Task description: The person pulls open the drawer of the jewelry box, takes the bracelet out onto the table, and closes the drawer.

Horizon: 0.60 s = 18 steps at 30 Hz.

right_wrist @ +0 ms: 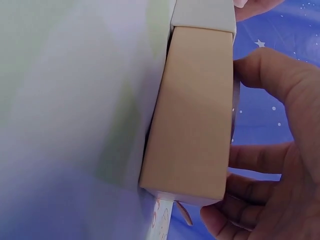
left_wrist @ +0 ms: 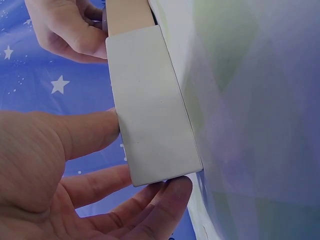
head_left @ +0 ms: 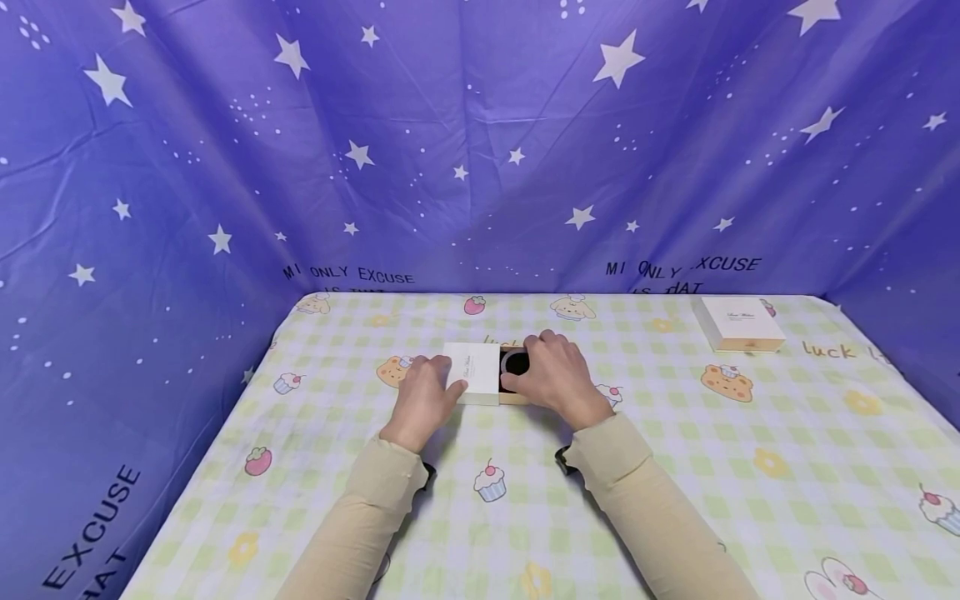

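White rectangular cardboard sleeve [head_left: 480,375] on green-checked, cloth-covered counter [head_left: 534,500]; tan cardboard drawer [right_wrist: 192,115] part-exposed at its right. Round black grey-rimmed disc [head_left: 515,362] at drawer, pinched by right hand [head_left: 561,379]. Left hand [head_left: 423,400] grips sleeve. White closed box [head_left: 738,323] far right.

There is one left hand [head_left: 422,400] and one right hand [head_left: 558,377], two in all; one left sleeve [head_left: 348,521] and one right sleeve [head_left: 656,504], also two; one white box [head_left: 486,368] and a second white box [head_left: 738,321], so two; one tan drawer [right_wrist: 190,115]; one round black piece [head_left: 516,362]; one brown ribbon [right_wrist: 183,213]; one checked tablecloth [head_left: 450,542]
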Tool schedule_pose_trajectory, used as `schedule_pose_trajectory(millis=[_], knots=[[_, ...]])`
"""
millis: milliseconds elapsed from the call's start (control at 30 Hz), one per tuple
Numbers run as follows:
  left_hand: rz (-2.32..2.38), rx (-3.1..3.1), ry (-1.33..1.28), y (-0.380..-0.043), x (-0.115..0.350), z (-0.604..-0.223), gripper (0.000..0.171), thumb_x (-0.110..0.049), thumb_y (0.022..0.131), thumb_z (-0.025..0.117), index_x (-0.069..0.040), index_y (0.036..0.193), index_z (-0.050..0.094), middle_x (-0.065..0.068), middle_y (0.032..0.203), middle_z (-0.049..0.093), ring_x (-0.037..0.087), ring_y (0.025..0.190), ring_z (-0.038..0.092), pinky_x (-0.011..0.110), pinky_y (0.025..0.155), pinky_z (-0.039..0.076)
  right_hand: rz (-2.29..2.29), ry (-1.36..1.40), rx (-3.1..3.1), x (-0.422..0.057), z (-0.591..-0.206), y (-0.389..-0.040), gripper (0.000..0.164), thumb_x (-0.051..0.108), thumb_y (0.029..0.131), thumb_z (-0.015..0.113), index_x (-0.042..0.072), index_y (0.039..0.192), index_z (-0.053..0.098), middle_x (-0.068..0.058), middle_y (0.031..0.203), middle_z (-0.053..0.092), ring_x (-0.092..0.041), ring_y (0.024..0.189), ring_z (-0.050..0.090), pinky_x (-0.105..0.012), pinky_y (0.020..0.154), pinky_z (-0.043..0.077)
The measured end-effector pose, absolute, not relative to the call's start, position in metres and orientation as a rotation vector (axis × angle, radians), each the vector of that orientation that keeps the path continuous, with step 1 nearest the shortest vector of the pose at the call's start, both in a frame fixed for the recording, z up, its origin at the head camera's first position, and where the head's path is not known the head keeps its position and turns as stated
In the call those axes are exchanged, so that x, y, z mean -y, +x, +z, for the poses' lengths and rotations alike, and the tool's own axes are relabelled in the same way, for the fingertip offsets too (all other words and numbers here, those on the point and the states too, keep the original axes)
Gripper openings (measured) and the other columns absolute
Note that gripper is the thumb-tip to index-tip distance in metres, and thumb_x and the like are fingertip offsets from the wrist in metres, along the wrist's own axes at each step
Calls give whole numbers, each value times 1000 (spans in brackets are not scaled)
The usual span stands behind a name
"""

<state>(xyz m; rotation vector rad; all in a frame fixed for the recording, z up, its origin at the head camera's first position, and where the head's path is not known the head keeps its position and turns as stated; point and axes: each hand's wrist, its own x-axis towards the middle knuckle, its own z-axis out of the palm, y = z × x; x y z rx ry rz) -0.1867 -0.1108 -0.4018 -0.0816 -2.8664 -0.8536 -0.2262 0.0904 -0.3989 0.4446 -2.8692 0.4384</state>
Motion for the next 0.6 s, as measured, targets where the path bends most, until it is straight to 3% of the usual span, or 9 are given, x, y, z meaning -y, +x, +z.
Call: schedule_pose_trajectory(millis=[600], knots=[[-840,2869,-86,-186,111,-400,44,-21,84,73,2,119,62,21,108,59,32,99,57,44,88,47,511,398,2900,-92,-395,-220,50,43,73,66,2,102,64,-12,93,54,-28,83,50,-41,70,45]])
